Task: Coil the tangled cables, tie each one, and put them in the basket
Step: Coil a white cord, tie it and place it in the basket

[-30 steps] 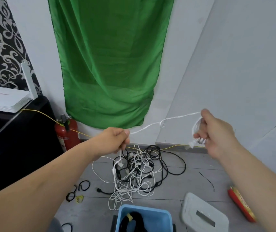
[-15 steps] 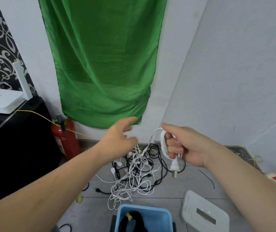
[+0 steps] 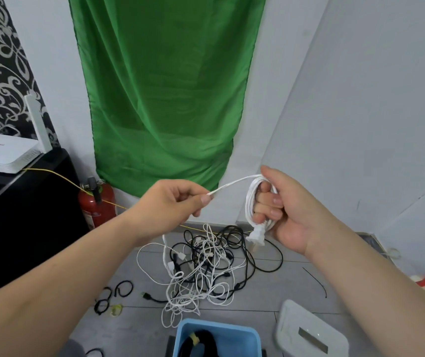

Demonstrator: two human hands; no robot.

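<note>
Left hand [image 3: 172,202], open earlier, now pinches thin white power cable [image 3: 232,183]; right hand [image 3: 286,212] at 3 o'clock grips its coiled loops. Mid-coiling: next wrap needs slack from black-and-white cord tangle [image 3: 201,269] at 6 o'clock.

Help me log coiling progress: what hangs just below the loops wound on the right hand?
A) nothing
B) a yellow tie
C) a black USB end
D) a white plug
D: a white plug dangles from the white cable looped round the fingers of the right hand.
</note>
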